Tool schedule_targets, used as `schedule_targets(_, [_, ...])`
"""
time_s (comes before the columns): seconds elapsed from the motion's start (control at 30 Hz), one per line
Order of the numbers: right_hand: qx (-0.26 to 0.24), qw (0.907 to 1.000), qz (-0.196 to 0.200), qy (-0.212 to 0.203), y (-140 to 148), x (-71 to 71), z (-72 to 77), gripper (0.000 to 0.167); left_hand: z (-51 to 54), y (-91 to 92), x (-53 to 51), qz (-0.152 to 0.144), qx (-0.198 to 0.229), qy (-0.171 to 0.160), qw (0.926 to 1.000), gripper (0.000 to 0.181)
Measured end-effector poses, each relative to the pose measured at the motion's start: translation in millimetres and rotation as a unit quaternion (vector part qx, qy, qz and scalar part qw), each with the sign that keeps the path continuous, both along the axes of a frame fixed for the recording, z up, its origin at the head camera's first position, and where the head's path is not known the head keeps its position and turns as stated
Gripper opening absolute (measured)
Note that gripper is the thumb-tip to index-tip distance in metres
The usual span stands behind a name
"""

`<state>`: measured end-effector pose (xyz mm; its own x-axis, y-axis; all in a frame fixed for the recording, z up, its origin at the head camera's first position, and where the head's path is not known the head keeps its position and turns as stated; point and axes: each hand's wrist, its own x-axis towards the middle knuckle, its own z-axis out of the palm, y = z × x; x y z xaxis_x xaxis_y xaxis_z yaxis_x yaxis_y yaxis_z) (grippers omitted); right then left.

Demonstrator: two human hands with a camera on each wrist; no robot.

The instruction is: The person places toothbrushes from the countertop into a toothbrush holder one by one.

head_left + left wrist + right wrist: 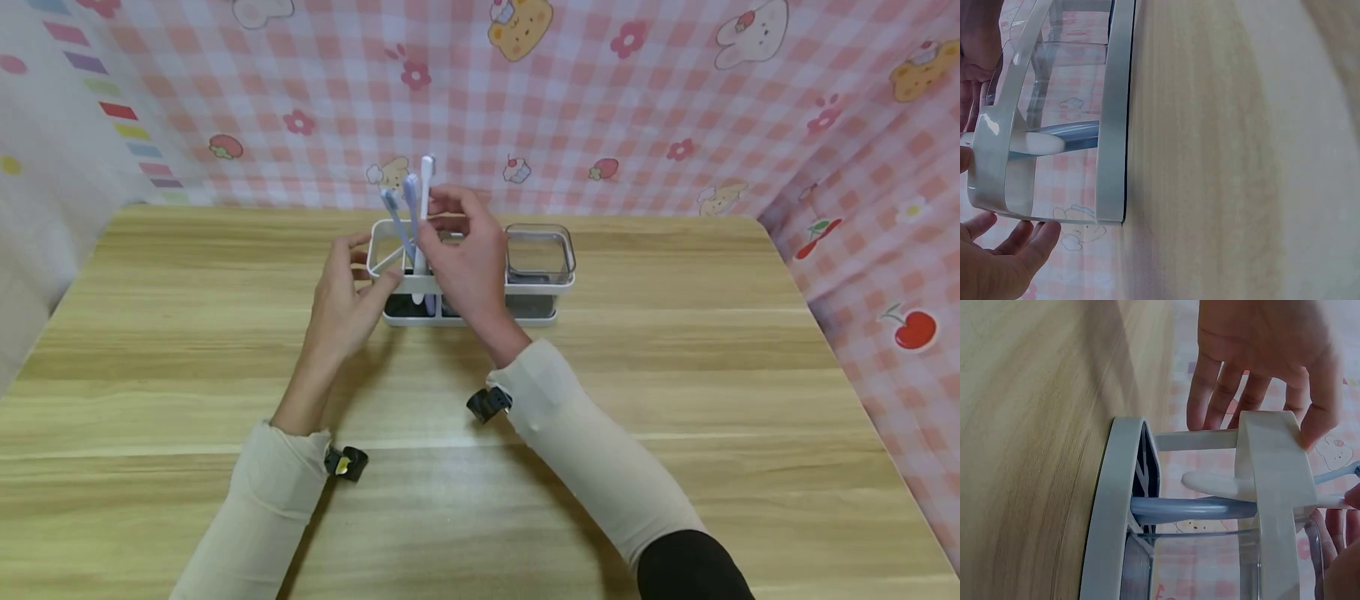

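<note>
A white-framed toothbrush holder [420,284] stands on the table. My left hand [345,296] holds its left end, with the thumb on the front of the upper rail and fingers along the side. Above the left section, my right hand [472,254] pinches a white toothbrush [426,187], bristle head up. The white handle's lower end [1216,483] hangs inside the frame, apart from the base. Two bluish toothbrushes [410,192] lean to the left in the holder; a blue handle [1191,509] reaches the base in the right wrist view.
A clear cup [540,258] sits in the holder's right section. Another transparent cup in the middle is partly hidden by my right hand. Behind the wooden table [675,333] hangs a pink checked cloth [465,100], close to the holder.
</note>
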<state>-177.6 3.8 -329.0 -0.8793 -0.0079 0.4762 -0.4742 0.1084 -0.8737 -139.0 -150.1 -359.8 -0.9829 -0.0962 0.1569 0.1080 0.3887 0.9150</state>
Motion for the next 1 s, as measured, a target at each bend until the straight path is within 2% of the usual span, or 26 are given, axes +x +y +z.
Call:
schedule_targets(0.2, [0.030, 0.9994, 0.016, 0.006, 2.0, -0.6, 0.8, 0.025, -0.3, -0.8, -0.4, 0.002, -0.004, 0.004, 1.0000, 0.058])
schedule_targets(0.33, [0.044, 0.9989, 0.014, -0.004, 3.3, -0.8, -0.1, 0.024, -1.4, -0.9, -1.3, 0.002, -0.003, 0.004, 1.0000, 0.058])
schedule_targets(0.87, [0.050, 0.9987, 0.008, -0.011, 4.4, -1.9, -1.4, 0.024, -2.6, -0.6, -1.8, 0.004, 0.000, 0.001, 1.0000, 0.058])
schedule_targets(1.0, [0.044, 0.9988, 0.018, -0.008, 6.4, -2.9, -1.5, 0.025, -2.0, -0.6, -1.2, 0.002, -0.002, 0.002, 1.0000, 0.059])
